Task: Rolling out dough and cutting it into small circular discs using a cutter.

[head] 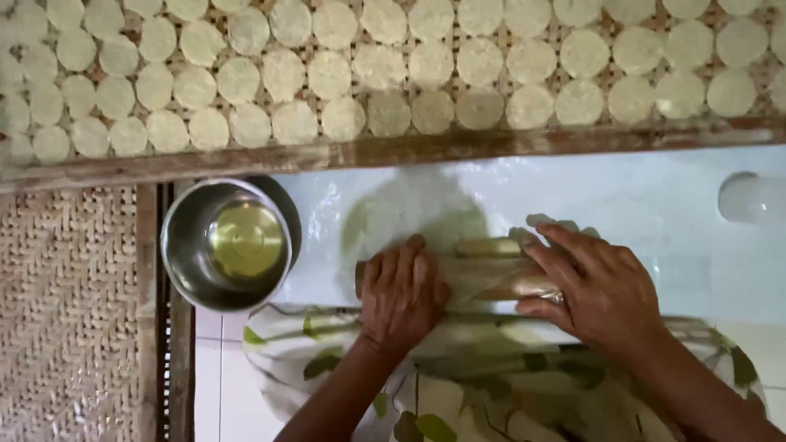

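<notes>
pressing a rolling pin (483,274) on a glossy white slab (639,213), 2 hands.

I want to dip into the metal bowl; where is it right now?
In the head view the metal bowl sits left of the left hand, just below the wooden tray edge.

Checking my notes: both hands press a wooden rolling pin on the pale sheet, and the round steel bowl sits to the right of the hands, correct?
Not quite. The head view shows the round steel bowl to the left of the hands. The left hand and right hand do press the wooden rolling pin on the pale sheet.
</notes>
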